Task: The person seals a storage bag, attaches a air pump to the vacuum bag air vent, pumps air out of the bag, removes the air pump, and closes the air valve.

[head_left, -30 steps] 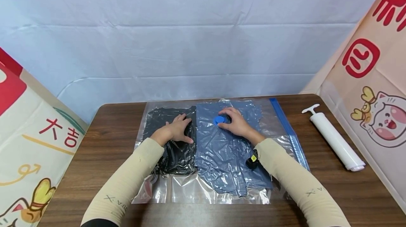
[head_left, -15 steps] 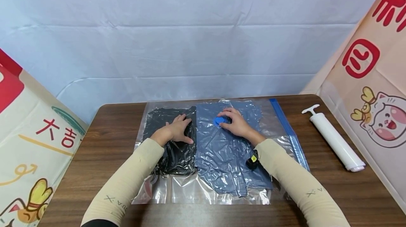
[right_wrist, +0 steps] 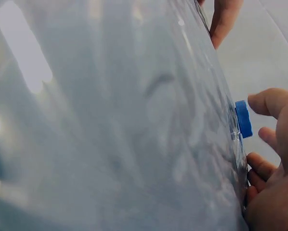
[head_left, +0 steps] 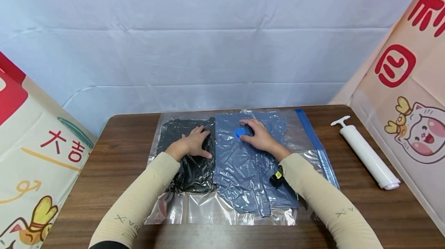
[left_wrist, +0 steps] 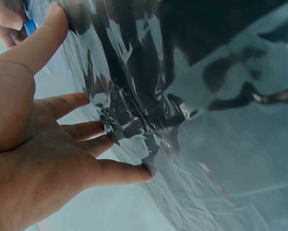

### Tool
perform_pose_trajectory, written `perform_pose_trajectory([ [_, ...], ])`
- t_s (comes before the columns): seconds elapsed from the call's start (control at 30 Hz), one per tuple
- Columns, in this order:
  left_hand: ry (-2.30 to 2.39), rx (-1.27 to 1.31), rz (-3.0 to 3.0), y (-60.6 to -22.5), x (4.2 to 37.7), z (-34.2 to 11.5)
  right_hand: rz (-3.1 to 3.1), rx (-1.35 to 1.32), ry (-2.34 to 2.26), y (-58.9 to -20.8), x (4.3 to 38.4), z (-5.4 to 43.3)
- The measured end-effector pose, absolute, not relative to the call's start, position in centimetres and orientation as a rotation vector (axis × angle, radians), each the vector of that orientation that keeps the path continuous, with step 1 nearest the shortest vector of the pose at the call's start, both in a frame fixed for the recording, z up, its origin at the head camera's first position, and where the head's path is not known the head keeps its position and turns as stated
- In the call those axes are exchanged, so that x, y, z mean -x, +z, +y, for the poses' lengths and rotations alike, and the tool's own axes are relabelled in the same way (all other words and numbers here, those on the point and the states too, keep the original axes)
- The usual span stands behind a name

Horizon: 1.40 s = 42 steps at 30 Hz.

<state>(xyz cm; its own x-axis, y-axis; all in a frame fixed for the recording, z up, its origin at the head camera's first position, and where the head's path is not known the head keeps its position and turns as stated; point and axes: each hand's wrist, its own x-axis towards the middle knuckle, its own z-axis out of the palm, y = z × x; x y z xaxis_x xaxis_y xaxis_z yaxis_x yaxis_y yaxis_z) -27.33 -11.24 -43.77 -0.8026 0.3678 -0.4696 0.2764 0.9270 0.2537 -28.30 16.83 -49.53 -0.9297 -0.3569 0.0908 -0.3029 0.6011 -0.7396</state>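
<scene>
A clear vacuum storage bag (head_left: 201, 210) lies flat, with a folded black garment (head_left: 174, 133) at left and a blue one (head_left: 236, 171) at right inside it. My left hand (head_left: 192, 143) rests on the plastic over the black garment, its fingers spread; in the left wrist view the fingertips (left_wrist: 146, 173) touch the film. On the blue half sits a round blue valve cap (head_left: 240, 133). My right hand (head_left: 259, 136) is spread around that cap: its thumb is at the cap's edge and the index finger stands off it. Lower fingers (right_wrist: 259, 166) touch the bag.
A white hand pump (head_left: 369, 154) with a T-handle lies on the wooden table (head_left: 114, 156) right of the bag. The blue zip strip (head_left: 309, 129) runs down the bag's right side. A pale cloth (head_left: 194, 48) hangs behind the table.
My right index finger has moved away from the blue cap, widening the gap to the thumb. The left hand, bag and pump have stayed in place.
</scene>
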Motion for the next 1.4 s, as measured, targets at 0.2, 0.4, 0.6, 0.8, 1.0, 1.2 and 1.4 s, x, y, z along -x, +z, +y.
perform_pose_trajectory([
  [0.2, 0.236, -0.462, 2.556, -43.73, 27.31, -11.29, 2.743, 0.566, -1.267, -49.51, 28.24, 16.8],
  [0.4, 0.238, -0.466, 2.555, -43.68, 27.3, -11.36, 2.733, 0.562, -1.268, -49.41, 28.24, 16.76],
  [0.6, 0.255, -0.452, 2.553, -43.8, 27.24, -11.49, 2.759, 0.556, -1.244, -49.67, 28.49, 16.62],
  [0.8, 0.243, -0.452, 2.557, -43.86, 27.26, -11.49, 2.755, 0.555, -1.253, -49.84, 28.48, 16.65],
  [1.0, 0.236, -0.465, 2.562, -43.8, 27.32, -11.28, 2.751, 0.56, -1.292, -49.79, 28.26, 16.77],
  [1.2, 0.228, -0.473, 2.564, -44.02, 27.46, -11.15, 2.779, 0.547, -1.268, -49.77, 28.17, 16.79],
  [1.4, 0.23, -0.463, 2.565, -44.09, 27.34, -11.24, 2.771, 0.546, -1.242, -49.58, 28.21, 16.56],
])
